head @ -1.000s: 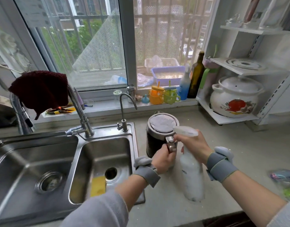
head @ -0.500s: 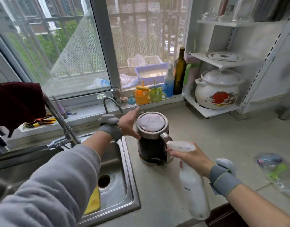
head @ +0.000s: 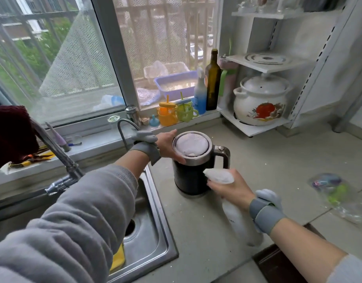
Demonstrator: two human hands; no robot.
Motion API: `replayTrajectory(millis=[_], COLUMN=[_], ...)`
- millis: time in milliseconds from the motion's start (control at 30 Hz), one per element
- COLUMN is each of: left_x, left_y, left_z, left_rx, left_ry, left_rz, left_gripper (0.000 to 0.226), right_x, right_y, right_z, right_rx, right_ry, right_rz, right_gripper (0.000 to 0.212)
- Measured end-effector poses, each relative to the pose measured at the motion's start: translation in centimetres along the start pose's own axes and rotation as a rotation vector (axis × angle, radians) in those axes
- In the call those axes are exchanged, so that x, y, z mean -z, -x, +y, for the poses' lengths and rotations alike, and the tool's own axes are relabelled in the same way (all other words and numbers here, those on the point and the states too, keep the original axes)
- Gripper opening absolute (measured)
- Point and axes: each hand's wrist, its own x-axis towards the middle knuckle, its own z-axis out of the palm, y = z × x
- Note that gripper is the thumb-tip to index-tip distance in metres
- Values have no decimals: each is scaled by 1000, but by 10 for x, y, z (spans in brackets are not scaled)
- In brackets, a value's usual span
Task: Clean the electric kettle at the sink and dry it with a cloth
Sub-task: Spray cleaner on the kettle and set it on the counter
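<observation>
The black and steel electric kettle [head: 191,174] stands upright on the counter just right of the sink [head: 155,217], lid closed, handle to the right. My left hand [head: 169,145] wraps the kettle's upper left rim. My right hand [head: 231,190] grips a white spray bottle [head: 237,219] by its neck, its nozzle head close against the kettle's right side below the handle. A dark red cloth [head: 10,133] hangs over the tap at the far left. A yellow sponge [head: 118,260] lies in the sink basin, partly hidden by my left sleeve.
The tall faucet [head: 59,158] and a thin curved tap [head: 125,127] rise behind the sink. Cups, bottles and a jar line the windowsill [head: 176,113]. A white pot [head: 260,101] sits on a shelf rack at the right. A crumpled plastic bag [head: 335,190] lies on the counter.
My left hand left the kettle's handle, swung round its left side and now holds the rim. The spray bottle came closer to the kettle's side. The view shifted right.
</observation>
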Motion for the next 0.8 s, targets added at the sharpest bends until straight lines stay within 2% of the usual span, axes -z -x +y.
replayTrajectory(millis=[67,100,300,367,433,467,600,700,800], left_x=[-3,-4,-1,-1,-2,-2,0,1,1], left_y=[2,3,15,17,19,20,27,29,30], left_z=[1,1,-1,-2,-3,-3,-1,0,2], left_rx=[-37,-48,-31,-20,-11,-2,29,54,64], left_ry=[6,17,-13,-15,-32,-34,-41,-51,-66], left_rz=[15,19,29,31,40,41,35,8,2], left_gripper=[86,80,83,90,83,76,71,75,75], right_x=[-12,-18,-41,-47,-52,-52,-49,-47,-34], right_y=[5,8,23,24,23,21,22,26,21], right_z=[0,-1,-7,-10,-17,-19,-20,-19,-13], right_rx=[-38,-69,-27,18,30,20,-52,-31,-137], right_ry=[-54,-74,-169,-106,-1,41,23,100,104], right_rz=[36,60,64,87,120,140,131,110,200], right_gripper=[22,18,20,25,19,10,8,23,19])
